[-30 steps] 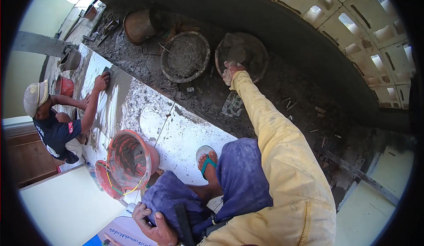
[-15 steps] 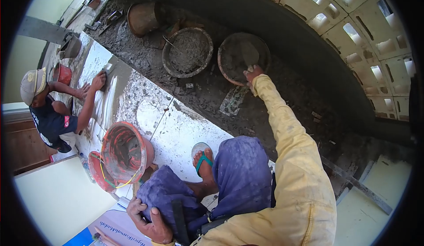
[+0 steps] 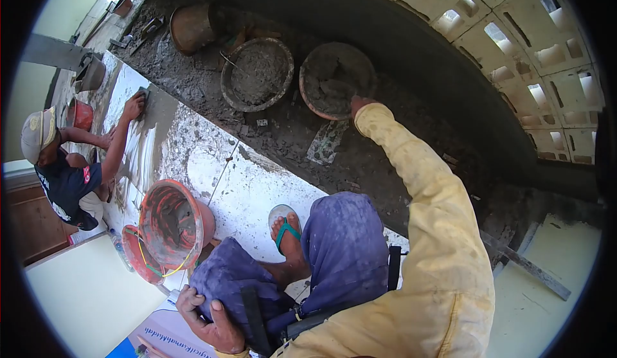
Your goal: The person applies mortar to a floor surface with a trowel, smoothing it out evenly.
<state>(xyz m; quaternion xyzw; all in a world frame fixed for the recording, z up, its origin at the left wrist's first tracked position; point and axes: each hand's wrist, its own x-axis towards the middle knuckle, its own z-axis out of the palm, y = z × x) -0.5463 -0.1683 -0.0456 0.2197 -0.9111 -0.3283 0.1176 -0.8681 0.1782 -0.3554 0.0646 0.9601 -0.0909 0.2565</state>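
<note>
At the near rim of the mortar tub, right hand appears closed around the trowel, best kept low; left hand, fingers parted, rests on knee.

A yellow long sleeve, stained with grime and heavily creased, sweeps down the right of the frame, a line of stitching running toward the bottom edge. Below the bare left hand, a yellow cuff shows at the lower edge. Dusty purple-blue trousers fill the lower centre, with a black strap alongside. A pale-soled sandal with green straps appears left of centre.
</note>
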